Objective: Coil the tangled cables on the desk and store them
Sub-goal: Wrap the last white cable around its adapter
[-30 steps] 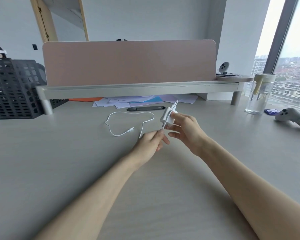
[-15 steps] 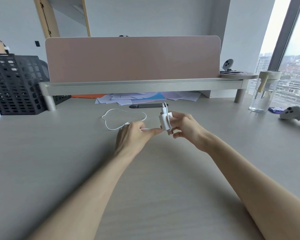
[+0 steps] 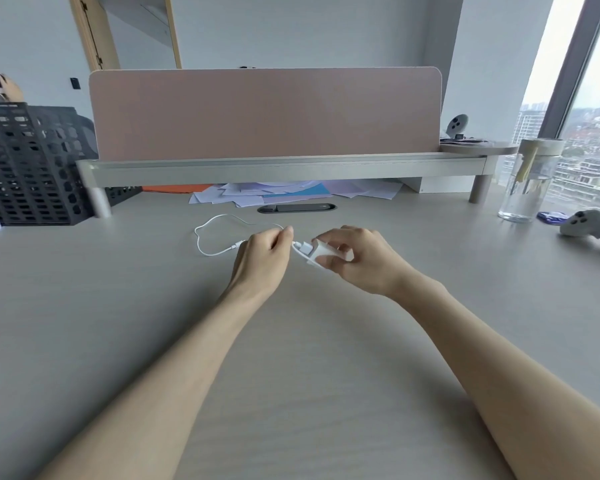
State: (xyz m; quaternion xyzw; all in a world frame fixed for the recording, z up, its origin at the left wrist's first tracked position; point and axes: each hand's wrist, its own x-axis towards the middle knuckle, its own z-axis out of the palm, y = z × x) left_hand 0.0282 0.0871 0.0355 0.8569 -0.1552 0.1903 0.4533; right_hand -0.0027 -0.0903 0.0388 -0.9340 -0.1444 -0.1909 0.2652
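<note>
The right hand (image 3: 355,259) is curled round a white power adapter (image 3: 318,252), thumb and fingers closed on it, and turns of cable appear to lie over its body. The left hand (image 3: 260,254) is just beside it, also curled, and pinches the white cable (image 3: 197,237) between thumb and forefinger close to where it leaves the adapter.

The loose remainder lies left of and beyond the left hand. It is one open loop flat on the desk, longer side to side, with its plug end by the left knuckles. The left hand is therefore the nearer one to feed slack — the right would likely turn the adapter.

All of this sits on the pale desk (image 3: 118,323). Behind it are a pink divider panel (image 3: 264,112) and a raised shelf (image 3: 284,169), with a black mesh crate (image 3: 25,168) at left — then a water bottle (image 3: 529,181), a game controller (image 3: 589,226) and loose papers (image 3: 274,195).
</note>
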